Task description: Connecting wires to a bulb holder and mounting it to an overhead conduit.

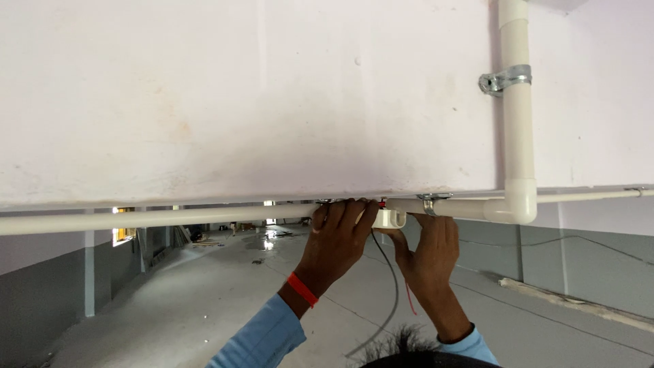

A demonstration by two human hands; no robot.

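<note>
Junction box: a small white round box point(390, 218) sits under the beam's lower edge, in line with the white conduit, held between both raised hands.
Left stretch: a long white conduit point(136, 221) runs in from the left edge, close beneath the pale beam point(238, 102).
Left hand: the left hand point(335, 240) curls its fingers over the conduit end just beside the box; a red band point(302, 289) circles the wrist above a light blue sleeve point(262, 339).
Wires: a grey wire point(394, 286) and a thin red wire point(409, 297) hang down from the box between the forearms.
Right hand: the right hand point(426, 249) presses fingertips against the underside of the box; its grip is partly hidden.
Right stretch: a metal clamp point(430, 202) holds a short pipe leading to an elbow point(521, 201), from which a vertical pipe point(516, 109) rises, held by a second saddle clamp point(503, 80).
Hidden: the box's joints are covered by fingers.
Open room: a wide bare floor point(204, 293) lies far below.
</note>
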